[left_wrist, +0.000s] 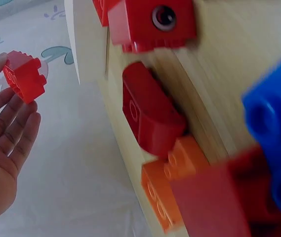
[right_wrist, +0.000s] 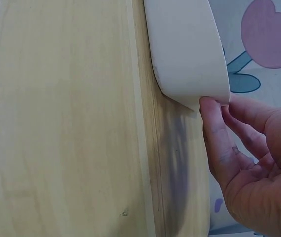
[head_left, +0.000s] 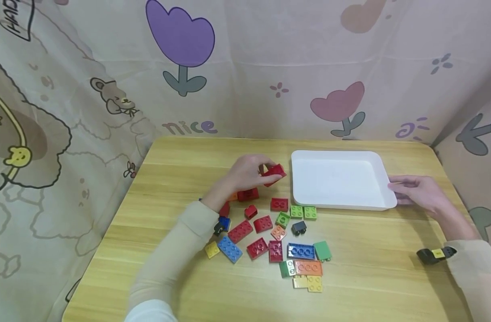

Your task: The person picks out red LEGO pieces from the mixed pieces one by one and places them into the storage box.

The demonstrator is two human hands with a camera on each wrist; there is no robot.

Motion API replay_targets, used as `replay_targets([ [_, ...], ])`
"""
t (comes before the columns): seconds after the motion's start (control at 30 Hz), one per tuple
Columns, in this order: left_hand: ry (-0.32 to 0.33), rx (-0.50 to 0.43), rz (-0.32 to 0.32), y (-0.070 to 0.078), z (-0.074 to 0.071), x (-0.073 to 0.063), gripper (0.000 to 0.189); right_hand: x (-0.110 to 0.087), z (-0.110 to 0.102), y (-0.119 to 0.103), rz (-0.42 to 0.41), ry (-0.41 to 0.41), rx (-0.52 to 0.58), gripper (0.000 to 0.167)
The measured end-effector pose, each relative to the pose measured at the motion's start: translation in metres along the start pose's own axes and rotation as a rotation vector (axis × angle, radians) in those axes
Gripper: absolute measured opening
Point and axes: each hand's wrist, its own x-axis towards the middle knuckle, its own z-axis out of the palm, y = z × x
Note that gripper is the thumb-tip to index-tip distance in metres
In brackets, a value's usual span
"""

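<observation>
My left hand [head_left: 247,173] pinches a red toy brick [head_left: 276,171] between thumb and fingers, left of a white tray [head_left: 340,179]. In the left wrist view the held brick [left_wrist: 26,79] shows studs along its edges, and the other fingers of that hand [left_wrist: 4,143] are spread. My right hand [head_left: 420,194] grips the tray's right end. Seen from the right wrist, the thumb and fingers of the hand [right_wrist: 251,158] pinch the rim at the corner of the tray [right_wrist: 187,44]. The tray holds nothing.
Loose bricks lie on the wooden table [head_left: 374,268] in front of the tray, among them a light blue one [head_left: 230,249], a dark blue one [head_left: 301,251], an orange one [head_left: 308,268] and several red ones. A printed cloth [head_left: 249,103] hangs behind the table.
</observation>
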Motion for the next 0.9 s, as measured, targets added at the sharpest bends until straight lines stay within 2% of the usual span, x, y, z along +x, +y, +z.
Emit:
replay_targets([
  [0.2, -0.026, -0.015, 0.013, 0.009, 0.007, 0.012, 0.044, -0.001, 0.001, 0.002, -0.005, 0.004, -0.01, 0.029],
  [0.4, -0.025, -0.018, 0.021, 0.017, 0.015, 0.028, 0.042, -0.001, 0.002, 0.004, 0.005, 0.009, -0.005, 0.031],
  [0.73, -0.074, -0.004, 0.13, 0.036, 0.04, 0.053, 0.038, 0.0, 0.0, 0.003, -0.017, -0.008, 0.004, 0.033],
  [0.9, -0.133, 0.007, 0.104, 0.049, 0.048, 0.063, 0.041, 0.0, 0.001, 0.003, -0.014, -0.007, 0.011, 0.033],
])
